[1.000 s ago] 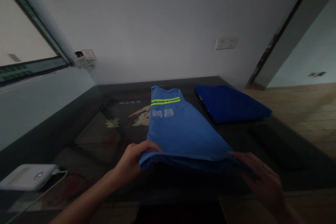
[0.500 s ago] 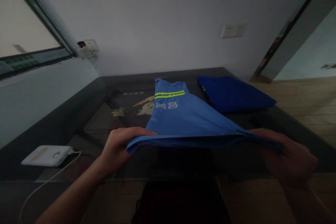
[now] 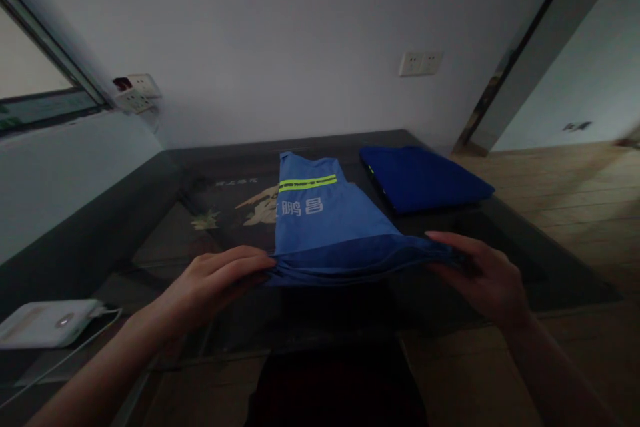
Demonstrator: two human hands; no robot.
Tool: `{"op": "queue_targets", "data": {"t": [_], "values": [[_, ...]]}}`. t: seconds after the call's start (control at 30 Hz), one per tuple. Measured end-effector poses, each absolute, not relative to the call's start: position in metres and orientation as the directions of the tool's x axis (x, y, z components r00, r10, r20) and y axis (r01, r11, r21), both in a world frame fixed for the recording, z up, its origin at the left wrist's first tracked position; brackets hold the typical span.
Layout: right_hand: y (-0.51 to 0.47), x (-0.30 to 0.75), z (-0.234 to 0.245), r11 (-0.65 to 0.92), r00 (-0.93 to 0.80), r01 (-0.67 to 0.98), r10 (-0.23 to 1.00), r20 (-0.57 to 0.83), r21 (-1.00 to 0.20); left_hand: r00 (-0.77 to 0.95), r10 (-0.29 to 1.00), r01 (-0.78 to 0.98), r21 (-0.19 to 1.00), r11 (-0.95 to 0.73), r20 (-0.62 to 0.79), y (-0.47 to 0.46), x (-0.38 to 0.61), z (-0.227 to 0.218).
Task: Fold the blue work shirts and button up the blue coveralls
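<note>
The light blue garment (image 3: 333, 223) lies on the dark table (image 3: 225, 160), in front of the person, its far part flat and its near edge bunched in layers. The left hand (image 3: 220, 273) grasps the left end of that edge, and the right hand (image 3: 477, 273) grips the right end, thumb and fingers closed on the fabric. Between the hands the edge sags slightly. A yellow-green stripe (image 3: 307, 183) crosses the garment's far part, with white characters (image 3: 303, 207) below it (the leftmost one is cut off at the side). Just left of the garment, a pale print (image 3: 263, 207) shows on the table. To the right, near the garment but apart from it, lies a dark blue cloth (image 3: 425, 177), folded flat. At the table's left, well apart from the garment, is a white device (image 3: 47, 323) with a cable (image 3: 60, 363) plugged in. Two sockets (image 3: 421, 63) sit on the wall (image 3: 280, 47) behind
</note>
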State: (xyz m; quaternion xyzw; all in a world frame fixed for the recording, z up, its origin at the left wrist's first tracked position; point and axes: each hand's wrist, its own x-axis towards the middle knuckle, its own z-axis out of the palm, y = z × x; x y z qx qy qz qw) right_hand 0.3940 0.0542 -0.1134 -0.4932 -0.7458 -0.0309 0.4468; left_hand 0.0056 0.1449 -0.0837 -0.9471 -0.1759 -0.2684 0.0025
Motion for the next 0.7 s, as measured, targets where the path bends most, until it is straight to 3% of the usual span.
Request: {"op": "queue_targets", "data": {"t": [0.13, 0.37, 0.7], "values": [[0.058, 0.395, -0.111, 0.535, -0.175, 0.724, 0.753, 0.634, -0.436, 0.781, 0.380, 0.343, 0.169, -0.924, 0.496, 0.146, 0.008, -0.089], [0.062, 0.404, -0.122, 0.468, -0.129, 0.749, 0.797, 0.589, -0.469, 0.775, 0.518, 0.445, 0.270, -0.854, 0.360, 0.147, 0.010, -0.086], [0.070, 0.405, -0.125, 0.410, -0.099, 0.769, 0.834, 0.542, -0.490, 0.858, 0.325, 0.241, 0.246, -0.939, 0.398, 0.152, 0.011, -0.090]]}}
